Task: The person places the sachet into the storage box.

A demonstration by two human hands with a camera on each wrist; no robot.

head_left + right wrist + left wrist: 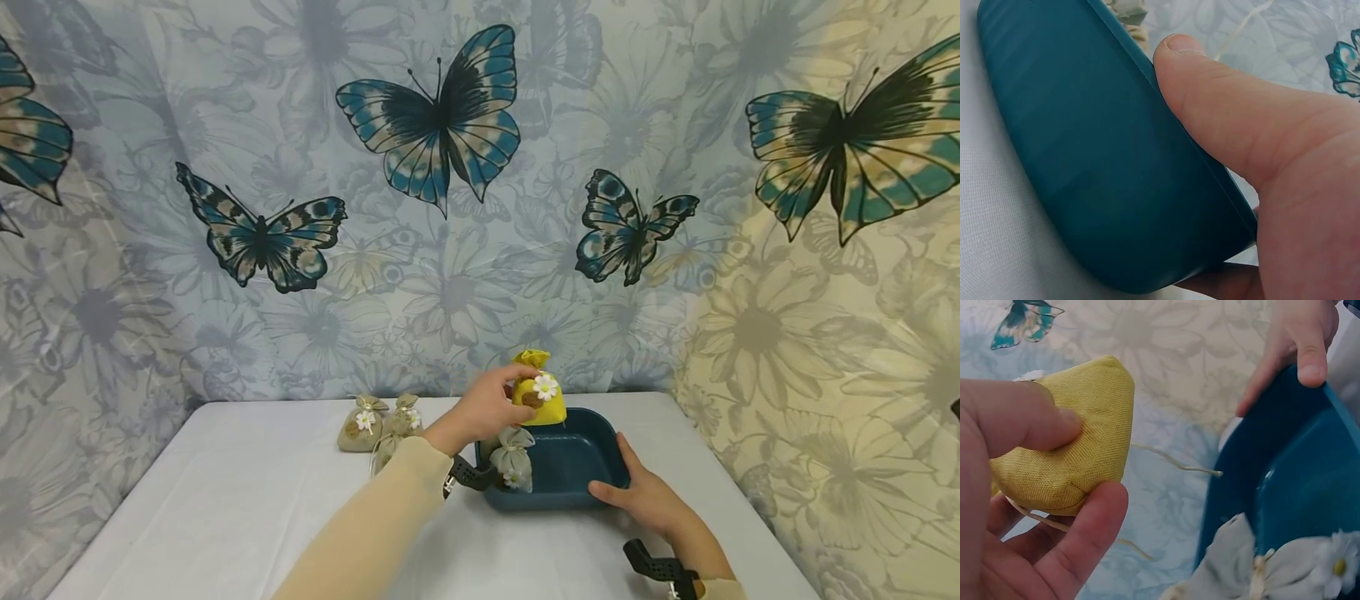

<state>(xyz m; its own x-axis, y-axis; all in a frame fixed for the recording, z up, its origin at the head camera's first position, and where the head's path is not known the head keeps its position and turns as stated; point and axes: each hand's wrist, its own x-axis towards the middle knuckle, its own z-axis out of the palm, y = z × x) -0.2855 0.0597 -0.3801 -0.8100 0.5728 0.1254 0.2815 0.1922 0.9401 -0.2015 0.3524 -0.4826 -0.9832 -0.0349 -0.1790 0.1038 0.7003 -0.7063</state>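
Observation:
My left hand (487,407) grips a small yellow drawstring pouch (553,410) with a white daisy on it, held up over the back left part of a dark teal basin (551,501). In the left wrist view, thumb and fingers squeeze the pouch's yellow cloth (1100,394), and its thin cord dangles loose. A grey drawstring pouch (516,460), also with a daisy, sits in the basin's left end. At the basin's right end, my right hand (651,498) holds the wall, its thumb at the rim in the right wrist view.
Left of the basin, several grey-green pouches (358,429) with daisies stand together on the white tablecloth (247,483), partly hidden by my left forearm. A butterfly-patterned cloth backdrop (480,275) rises behind the table's far edge.

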